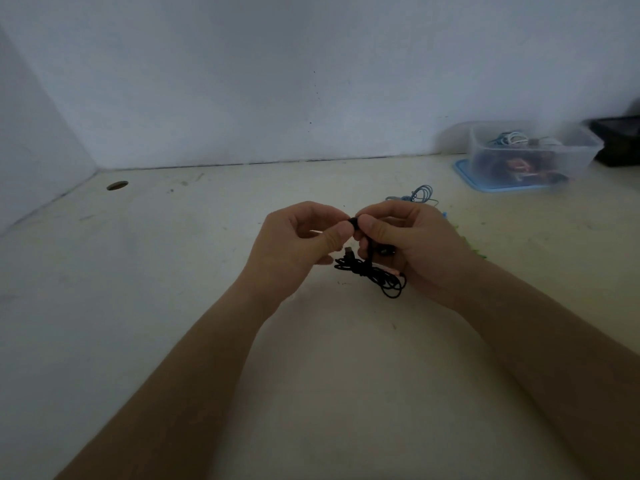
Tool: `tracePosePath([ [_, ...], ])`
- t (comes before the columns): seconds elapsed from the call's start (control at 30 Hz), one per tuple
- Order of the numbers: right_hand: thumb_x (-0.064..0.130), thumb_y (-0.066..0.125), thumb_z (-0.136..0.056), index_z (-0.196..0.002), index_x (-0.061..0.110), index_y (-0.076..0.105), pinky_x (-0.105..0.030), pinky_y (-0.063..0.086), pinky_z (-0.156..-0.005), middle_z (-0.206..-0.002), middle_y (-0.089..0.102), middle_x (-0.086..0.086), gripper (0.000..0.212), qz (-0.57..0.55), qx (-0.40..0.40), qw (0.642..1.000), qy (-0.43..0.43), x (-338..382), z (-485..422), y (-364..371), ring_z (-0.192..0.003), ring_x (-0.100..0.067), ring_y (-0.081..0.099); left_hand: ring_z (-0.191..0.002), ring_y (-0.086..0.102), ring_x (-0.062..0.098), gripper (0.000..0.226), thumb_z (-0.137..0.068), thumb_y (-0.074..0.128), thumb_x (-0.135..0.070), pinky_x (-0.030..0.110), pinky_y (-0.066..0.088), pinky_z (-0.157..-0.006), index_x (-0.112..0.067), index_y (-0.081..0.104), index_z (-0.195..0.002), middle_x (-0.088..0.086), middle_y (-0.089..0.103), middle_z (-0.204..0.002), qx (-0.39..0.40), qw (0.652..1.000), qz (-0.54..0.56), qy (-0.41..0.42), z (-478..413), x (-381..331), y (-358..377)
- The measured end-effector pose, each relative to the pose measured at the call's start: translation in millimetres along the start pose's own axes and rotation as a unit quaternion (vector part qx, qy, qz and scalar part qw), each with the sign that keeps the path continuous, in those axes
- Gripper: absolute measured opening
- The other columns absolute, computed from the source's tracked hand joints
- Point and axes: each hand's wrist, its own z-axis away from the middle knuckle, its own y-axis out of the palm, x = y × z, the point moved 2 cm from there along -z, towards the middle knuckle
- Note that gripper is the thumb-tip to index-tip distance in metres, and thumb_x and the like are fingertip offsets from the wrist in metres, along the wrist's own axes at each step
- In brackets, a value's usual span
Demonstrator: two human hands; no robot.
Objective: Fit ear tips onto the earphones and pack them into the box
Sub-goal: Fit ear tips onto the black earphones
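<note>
Fitting stage: left hand (304, 244) and right hand (412, 244) both pinch the black earbud (353, 223); an uneven squeeze could shoot it onto the counter (207, 306).

A pale desk (173, 271) with a round hole (117, 185) stood in a corner, against a plain white back wall (242, 81) and a side wall (31, 150); the light was dim.
</note>
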Motion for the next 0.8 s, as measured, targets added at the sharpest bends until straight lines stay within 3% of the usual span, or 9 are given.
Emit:
tracePosePath([
  [0.1, 0.007, 0.061, -0.092, -0.1, 0.0, 0.066, -0.029, 0.058, -0.066, -0.074, 0.067, -0.009, 0.011, -0.046, -0.017, 0.999, 0.009, 2.6, -1.0, -4.1, -0.066, -0.019, 0.064, -0.087, 0.063, -0.006, 0.03, -0.074, 0.082, -0.035, 0.009, 0.045, -0.072, -0.027, 0.072, -0.101, -0.015, 0.073, -0.093, 0.026, 0.982, -0.173, 0.073, 3.8, -6.8, 4.3],
  [0.2, 0.012, 0.059, -0.095, -0.1, 0.004, 0.065, -0.03, 0.058, -0.07, -0.077, 0.066, -0.007, 0.011, -0.092, -0.024, 0.995, 0.014, 3.9, -0.9, -6.6, -0.068, -0.016, 0.064, -0.089, 0.056, -0.012, 0.04, -0.07, 0.086, -0.035, 0.004, 0.038, -0.069, -0.033, 0.067, -0.106, -0.022, 0.07, -0.098, 0.064, 0.964, -0.242, 0.087, 5.6, -6.7, 12.1],
  [0.33, 0.011, 0.055, -0.098, -0.096, 0.004, 0.065, -0.032, 0.059, -0.069, -0.08, 0.066, -0.009, 0.012, -0.136, -0.044, 0.989, 0.03, 3.0, -0.5, -1.4, -0.068, -0.016, 0.065, -0.083, 0.064, -0.005, 0.031, -0.076, 0.083, -0.024, 0.008, 0.045, -0.068, -0.031, 0.068, -0.102, -0.019, 0.071, -0.096, 0.057, 0.973, -0.21, 0.079, 1.6, -4.0, 14.9],
  [0.5, 0.006, 0.052, -0.097, -0.096, 0.004, 0.058, -0.032, 0.058, -0.062, -0.08, 0.064, -0.013, 0.006, -0.181, -0.087, 0.979, 0.043, 12.3, 1.1, -1.2, -0.067, -0.021, 0.066, -0.079, 0.073, 0.007, 0.021, -0.077, 0.082, -0.014, 0.031, 0.059, -0.079, -0.024, 0.074, -0.094, -0.01, 0.076, -0.091, 0.024, 0.989, -0.136, 0.058, 0.8, -8.2, 16.0],
  [0.7, 0.0, 0.047, -0.097, -0.103, 0.004, 0.067, -0.035, 0.057, -0.064, -0.088, 0.062, -0.017, 0.021, -0.134, -0.132, 0.981, 0.047, 33.1, -0.9, -6.0, -0.075, -0.025, 0.066, -0.079, 0.074, 0.008, 0.016, -0.077, 0.08, -0.011, 0.035, 0.06, -0.082, -0.019, 0.075, -0.091, -0.005, 0.076, -0.088, 0.01, 0.992, -0.12, 0.032, -8.2, -27.6, 21.5],
  [0.8, -0.001, 0.045, -0.097, -0.099, 0.0, 0.068, -0.037, 0.055, -0.068, -0.088, 0.06, -0.02, 0.022, -0.123, -0.158, 0.978, 0.063, 47.8, -1.7, -15.5, -0.079, -0.028, 0.062, -0.076, 0.073, 0.007, 0.014, -0.075, 0.082, -0.018, 0.03, 0.058, -0.078, -0.023, 0.075, -0.087, -0.008, 0.075, -0.084, -0.023, 0.991, -0.131, 0.028, -21.3, -41.7, 26.8],
])
